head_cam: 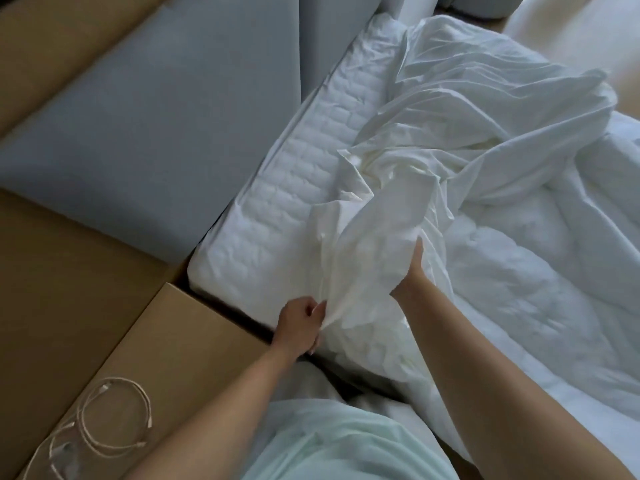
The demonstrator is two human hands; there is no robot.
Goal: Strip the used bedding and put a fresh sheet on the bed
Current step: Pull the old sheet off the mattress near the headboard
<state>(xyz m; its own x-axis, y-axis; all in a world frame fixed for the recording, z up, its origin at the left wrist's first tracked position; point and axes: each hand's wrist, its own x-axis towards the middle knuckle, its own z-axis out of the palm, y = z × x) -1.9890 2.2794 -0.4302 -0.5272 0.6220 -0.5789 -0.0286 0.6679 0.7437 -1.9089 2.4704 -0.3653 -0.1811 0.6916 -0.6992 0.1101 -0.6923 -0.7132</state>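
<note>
The bed stood hard against a wood-panelled wall, with a low wooden nightstand at its near corner and a coiled cable lying on top. Just past the nightstand the person's left hand was closed on a gathered edge of the white sheet, fingers curled round the bunched cloth right at the corner of the mattress. The right hand was a little farther in and higher. Its thumb lay up the near face of a raised fold and its fingers were hidden behind, so it looked to be pinching the sheet between them.

From the two hands the sheet ran away in a long crumpled ridge toward the far right of the bed, already off the quilted mattress along the headboard side. To the right lay a puffy white duvet. The left hand was nearer the corner, so I judged a pull back toward the person would draw the rest along that line. Beyond it all rose the grey padded headboard.
</note>
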